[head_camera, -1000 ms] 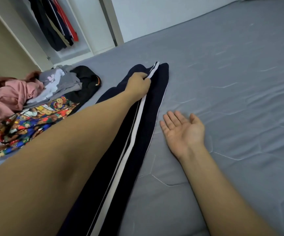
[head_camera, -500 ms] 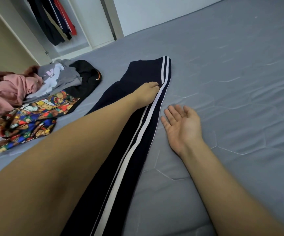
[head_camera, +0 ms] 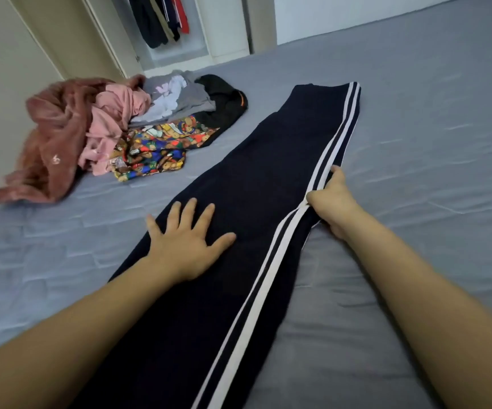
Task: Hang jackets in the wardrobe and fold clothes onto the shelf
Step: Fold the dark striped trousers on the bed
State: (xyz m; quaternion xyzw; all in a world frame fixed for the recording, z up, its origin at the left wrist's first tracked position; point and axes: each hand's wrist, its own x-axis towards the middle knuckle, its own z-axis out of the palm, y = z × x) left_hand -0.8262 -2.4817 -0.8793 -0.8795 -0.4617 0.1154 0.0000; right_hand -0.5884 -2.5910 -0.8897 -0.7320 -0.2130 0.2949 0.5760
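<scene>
Dark navy track pants (head_camera: 256,178) with two white side stripes lie stretched lengthwise on the grey bed (head_camera: 415,143), running from near me to the far middle. My left hand (head_camera: 185,246) rests flat on the pants with fingers spread, holding nothing. At the pants' right edge my right hand (head_camera: 334,202) is curled around the striped seam, gripping the fabric. The open wardrobe (head_camera: 162,22) with dark jackets on its rail stands at the far left.
A heap of clothes lies on the bed's left side: a fuzzy pink garment (head_camera: 53,143), a grey top (head_camera: 179,98), a black piece (head_camera: 224,107) and a colourful cartoon-print one (head_camera: 159,146). A cream wardrobe door (head_camera: 17,54) stands at the far left.
My left hand has drawn back from the far end of the pants and now lies flat near me. My right hand, open on the bed before, has closed on the striped edge.
</scene>
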